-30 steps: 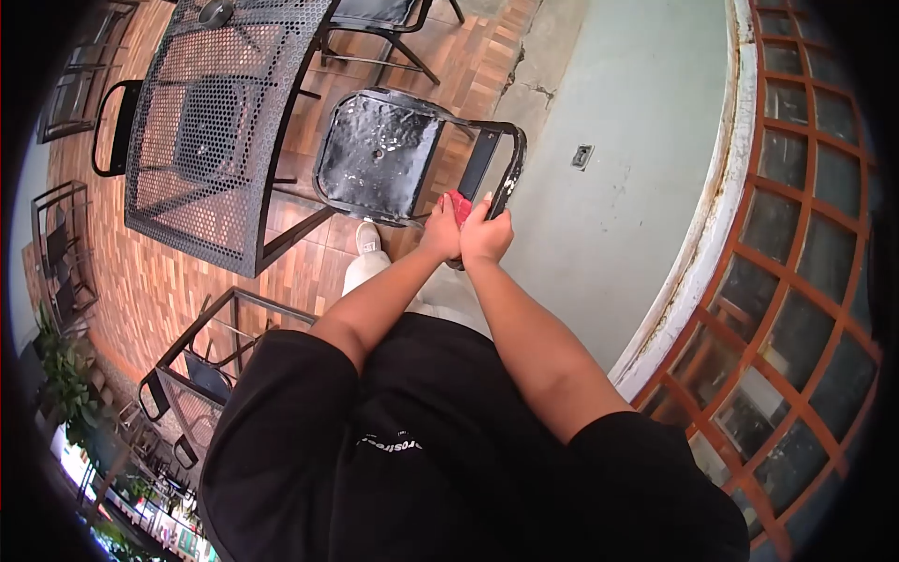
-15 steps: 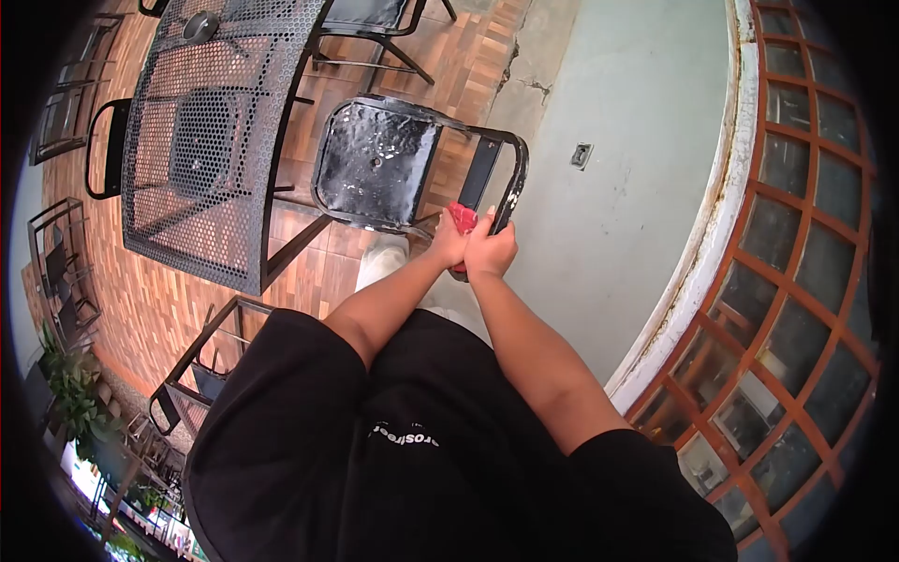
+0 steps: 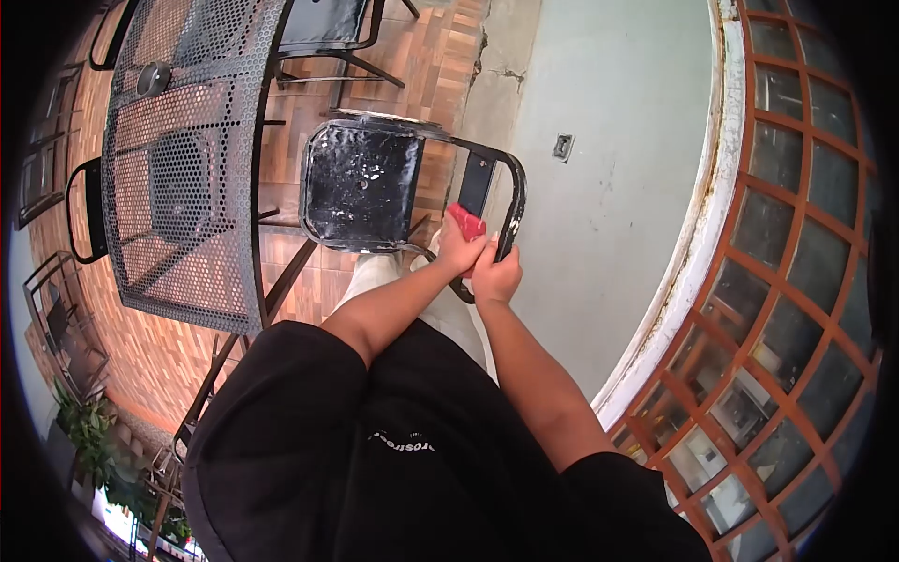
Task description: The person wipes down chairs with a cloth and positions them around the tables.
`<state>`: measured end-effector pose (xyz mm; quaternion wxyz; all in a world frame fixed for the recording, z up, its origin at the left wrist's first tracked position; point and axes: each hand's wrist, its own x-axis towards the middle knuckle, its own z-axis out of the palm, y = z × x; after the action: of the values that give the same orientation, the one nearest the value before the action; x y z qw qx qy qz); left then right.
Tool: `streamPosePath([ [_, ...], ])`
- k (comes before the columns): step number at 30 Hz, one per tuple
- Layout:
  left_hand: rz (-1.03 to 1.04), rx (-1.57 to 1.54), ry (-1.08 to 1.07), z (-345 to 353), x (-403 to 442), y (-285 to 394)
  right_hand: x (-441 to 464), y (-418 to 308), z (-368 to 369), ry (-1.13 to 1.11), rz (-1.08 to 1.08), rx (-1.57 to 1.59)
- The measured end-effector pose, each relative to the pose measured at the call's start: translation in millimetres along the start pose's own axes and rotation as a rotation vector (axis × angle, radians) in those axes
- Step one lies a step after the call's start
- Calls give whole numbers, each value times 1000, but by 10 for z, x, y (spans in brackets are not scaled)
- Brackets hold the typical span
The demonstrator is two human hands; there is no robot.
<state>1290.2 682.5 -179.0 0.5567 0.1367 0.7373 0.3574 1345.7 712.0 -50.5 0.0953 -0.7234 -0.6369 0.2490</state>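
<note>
Across the black short-sleeved shirt in the lower middle of the frame, small white lettering is being partly shown; "rostree" seems to be spelled, its ends being lost in the folds. Pale trousers are being partly covered by the shirt and forearms.

In the centre, a crumpled red cloth is being held by the left hand, its fingers being bent closed on it, beside the lower side of the chair's back. By the right hand, just beside and touching at the thumb side, the curved back tube is being gripped, with the fingers being curled in; their undersides are being hidden.

The black metal folding chair is being seen left of and above the hands. Its long axis is being laid roughly left to right, slightly downward to the right, with the back being pointed right and the seat left. Its square seat is being marked by white scuffs, glossy patches and a small central spot; its tubing is being chipped pale in places.

Farther off, a black perforated metal table is being seen at upper left, with a small round dark bowl being supported on it. Brown wood-patterned flooring is being overlapped by both. A pale grey-green wall, fitted with a small socket, is being bordered at right by an orange-brown window lattice.
</note>
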Motion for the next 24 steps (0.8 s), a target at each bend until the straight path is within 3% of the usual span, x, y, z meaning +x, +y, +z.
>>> streamPosePath([
  [1,105,66,0,8,113,158,25,47,-20,1,11,-9],
  [9,216,183,111,136,404,503,100,72,-55,7,4,22],
  [19,296,191,187,-66,940,996,-53,-64,44,-14,-8,39],
  [24,245,142,194,-138,718,809,-142,-117,142,23,-47,40],
])
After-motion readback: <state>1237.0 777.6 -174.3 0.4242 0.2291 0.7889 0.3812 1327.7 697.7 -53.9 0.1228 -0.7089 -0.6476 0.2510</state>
